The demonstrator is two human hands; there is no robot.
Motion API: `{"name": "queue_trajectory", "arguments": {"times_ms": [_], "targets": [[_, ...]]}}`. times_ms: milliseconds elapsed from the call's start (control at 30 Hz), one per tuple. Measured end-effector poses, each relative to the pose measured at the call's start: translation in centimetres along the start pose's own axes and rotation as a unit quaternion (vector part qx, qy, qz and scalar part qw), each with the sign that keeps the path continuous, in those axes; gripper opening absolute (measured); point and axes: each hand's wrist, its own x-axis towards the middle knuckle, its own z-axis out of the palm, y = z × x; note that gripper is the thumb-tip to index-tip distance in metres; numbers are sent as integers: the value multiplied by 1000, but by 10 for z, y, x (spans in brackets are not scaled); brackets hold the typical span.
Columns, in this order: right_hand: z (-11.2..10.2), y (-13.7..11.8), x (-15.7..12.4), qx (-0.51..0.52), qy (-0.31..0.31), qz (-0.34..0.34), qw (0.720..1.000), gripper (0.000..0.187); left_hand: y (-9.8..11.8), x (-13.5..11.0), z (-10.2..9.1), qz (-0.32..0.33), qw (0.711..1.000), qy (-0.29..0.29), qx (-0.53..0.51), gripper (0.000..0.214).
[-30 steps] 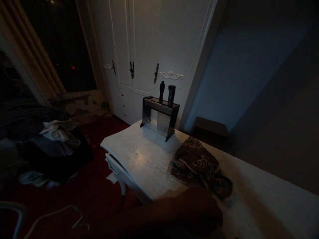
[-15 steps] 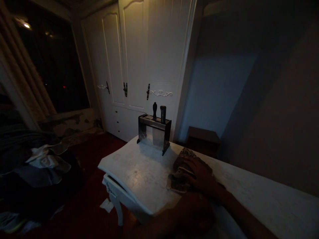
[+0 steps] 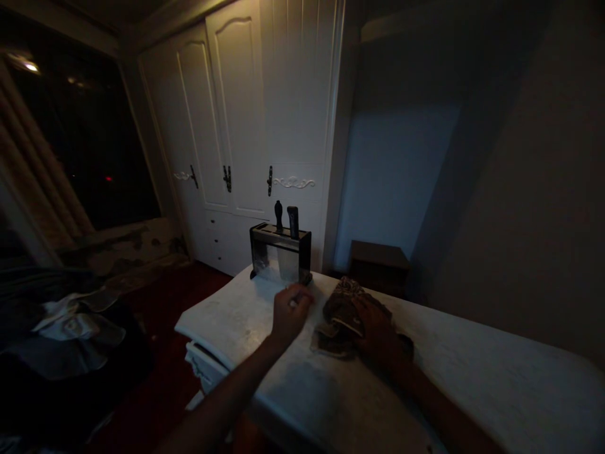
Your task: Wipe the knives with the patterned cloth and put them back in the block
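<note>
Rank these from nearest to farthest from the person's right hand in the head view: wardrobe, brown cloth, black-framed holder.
1. Brown cloth: under the right hand, touching it.
2. Black-framed holder: on the white table, ahead and to the left.
3. Wardrobe: beyond the table, behind the holder.

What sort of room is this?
Probably a bedroom in someone's home: a tall white wardrobe stands at the back, a curtain hangs by the dark window, and red carpet shows below.

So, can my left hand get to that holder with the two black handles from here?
Probably yes: your left hand is just in front of the holder, with nothing visible in between. Your right hand is on the brown cloth, off to the side.
</note>
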Motion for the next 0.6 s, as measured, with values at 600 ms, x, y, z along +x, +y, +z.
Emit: {"name": "queue_trajectory", "arguments": {"times_ms": [600], "targets": [[-7, -5, 1, 22, -1, 11, 1000, 69, -44, 185, -13, -93, 966, 7, 242, 45]]}}
